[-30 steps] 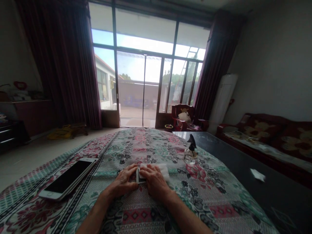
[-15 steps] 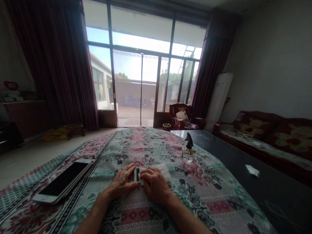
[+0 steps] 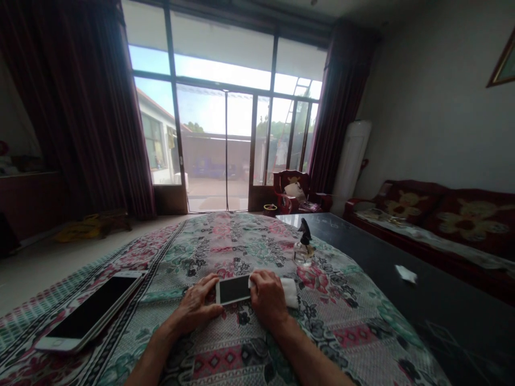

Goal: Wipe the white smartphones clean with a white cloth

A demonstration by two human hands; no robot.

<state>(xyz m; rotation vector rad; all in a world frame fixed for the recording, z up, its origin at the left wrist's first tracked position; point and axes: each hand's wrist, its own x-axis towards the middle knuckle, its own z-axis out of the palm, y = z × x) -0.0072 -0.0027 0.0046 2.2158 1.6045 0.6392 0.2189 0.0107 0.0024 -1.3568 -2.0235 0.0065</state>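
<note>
White phone [image 3: 235, 289] lies flat, screen up, on the patterned tablecloth [image 3: 177, 271], between the two hands, long side running left to right. Step in hand, my read: wiping the dark screen with the white cloth [image 3: 288, 292]. Next move would call for a firm left hold and light, even pressure from the right, cloth flat under the fingers.

Poses: both forearms come in from the near edge, slanting inward. Left hand [image 3: 197, 303] pinches the phone's left end, fingers at the far edge, thumb at the near corner, gap between them wide. Right hand [image 3: 267, 295] is palm down over the right end, fingers curled and bunched on the cloth; some cloth shows at the fingertips, the rest sticks out right of the hand. Right thumb unclear.

Left of the hands, well apart: larger phone [image 3: 88, 311], screen up, on something flat I can't make out. Farther, to the right: spray bottle [image 3: 303, 252], upright, black head. Beyond, right: dark tabletop [image 3: 350, 241] with a white scrap [image 3: 406, 274]. Far: red armchair [image 3: 281, 185], glass doors [image 3: 207, 145].
</note>
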